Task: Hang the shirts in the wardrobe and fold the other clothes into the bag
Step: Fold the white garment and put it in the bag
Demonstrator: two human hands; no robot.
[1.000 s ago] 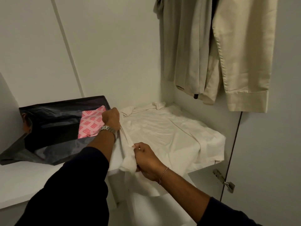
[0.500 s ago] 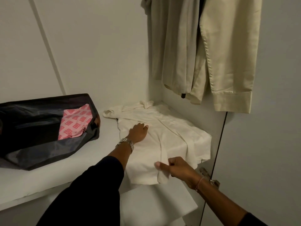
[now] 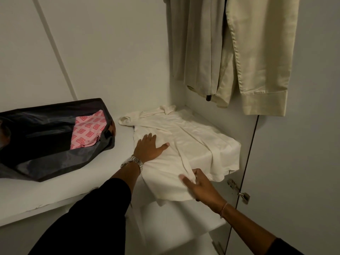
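Observation:
A cream garment [image 3: 193,144] lies spread on the white shelf [image 3: 46,192], its near edge hanging over the front. My left hand [image 3: 150,148] presses flat on its left part, fingers straight. At the near hem my right hand [image 3: 199,184] pinches a fold of the cloth. A dark open bag [image 3: 46,155] sits to the left on the shelf, with a folded pink patterned cloth [image 3: 88,131] inside. Beige shirts [image 3: 253,52] hang in the wardrobe above right.
A lower white shelf [image 3: 184,221] sticks out under the garment. The open wardrobe door [image 3: 294,162] stands at the right with a metal hinge [image 3: 239,191] near my right wrist. White wall panels close off the back.
Both hands let go of the bunched left edge. The left hand moved onto the garment and flattened; the right hand shifted to the near hem and took hold of a fold. The view moved left.

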